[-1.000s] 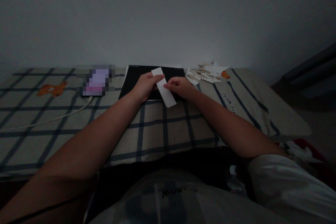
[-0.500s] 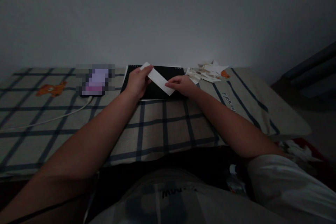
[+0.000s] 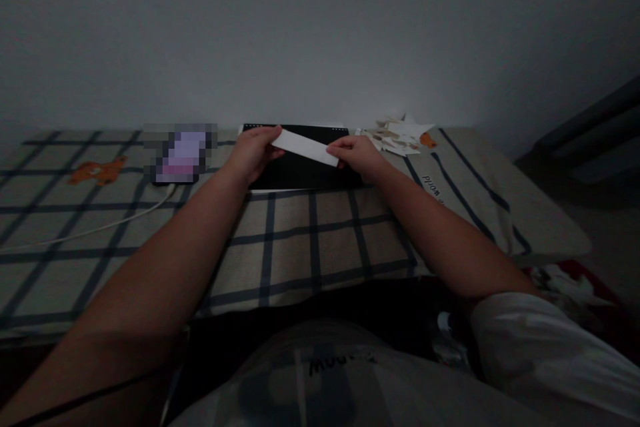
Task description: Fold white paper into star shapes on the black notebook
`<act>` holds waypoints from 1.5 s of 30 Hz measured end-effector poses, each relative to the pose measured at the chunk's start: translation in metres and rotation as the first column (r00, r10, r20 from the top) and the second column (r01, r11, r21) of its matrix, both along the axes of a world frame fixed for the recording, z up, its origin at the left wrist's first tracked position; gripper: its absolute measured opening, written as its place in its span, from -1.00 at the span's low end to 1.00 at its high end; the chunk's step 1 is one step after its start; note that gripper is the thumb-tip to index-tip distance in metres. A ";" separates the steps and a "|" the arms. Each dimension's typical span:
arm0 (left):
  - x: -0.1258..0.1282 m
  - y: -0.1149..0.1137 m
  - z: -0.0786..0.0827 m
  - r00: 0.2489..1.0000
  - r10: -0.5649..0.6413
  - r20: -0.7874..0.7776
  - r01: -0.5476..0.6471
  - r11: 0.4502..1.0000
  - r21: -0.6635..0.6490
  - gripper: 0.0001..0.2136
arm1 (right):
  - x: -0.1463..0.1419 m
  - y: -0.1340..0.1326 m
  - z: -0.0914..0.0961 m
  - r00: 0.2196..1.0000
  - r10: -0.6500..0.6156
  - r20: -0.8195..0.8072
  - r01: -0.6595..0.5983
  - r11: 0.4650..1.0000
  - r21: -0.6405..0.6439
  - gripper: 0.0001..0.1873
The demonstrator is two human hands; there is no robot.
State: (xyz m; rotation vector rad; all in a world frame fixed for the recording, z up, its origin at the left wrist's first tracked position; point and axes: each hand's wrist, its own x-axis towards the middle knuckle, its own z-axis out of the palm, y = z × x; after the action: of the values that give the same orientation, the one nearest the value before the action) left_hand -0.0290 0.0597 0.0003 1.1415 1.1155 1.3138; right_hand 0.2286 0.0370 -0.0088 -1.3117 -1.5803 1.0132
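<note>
A white strip of paper is held between my two hands, sloping slightly down to the right. My left hand pinches its left end between thumb and fingers. At the other end, my right hand grips the strip with thumb and fingertips. Beneath lies a flat black sheet or pad with a row of small holes along its far edge and white edges showing under it. Just beyond my right hand sits a heap of white paper pieces.
A phone, its screen pixelated, lies at left with a white cable plugged in. A checked cloth covers the table, which meets a grey wall. Below right, a red container holds crumpled paper, near a clear bottle.
The paper strip has turned from a steep slant to a flatter one. My left hand has shifted slightly left, and my right hand has moved a little right and up.
</note>
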 end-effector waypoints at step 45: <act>0.031 -0.044 0.002 -0.127 0.016 -0.992 0.353 0.935 -0.031 -0.31 | 0.006 0.003 -0.016 0.671 0.193 0.716 -0.619 0.678 0.397 -0.70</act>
State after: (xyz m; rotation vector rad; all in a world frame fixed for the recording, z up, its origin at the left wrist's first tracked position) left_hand 0.0017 0.0162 0.0026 2.6236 1.7245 -0.0168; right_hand 0.2345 0.0402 -0.0248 -0.8174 -2.5654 0.1869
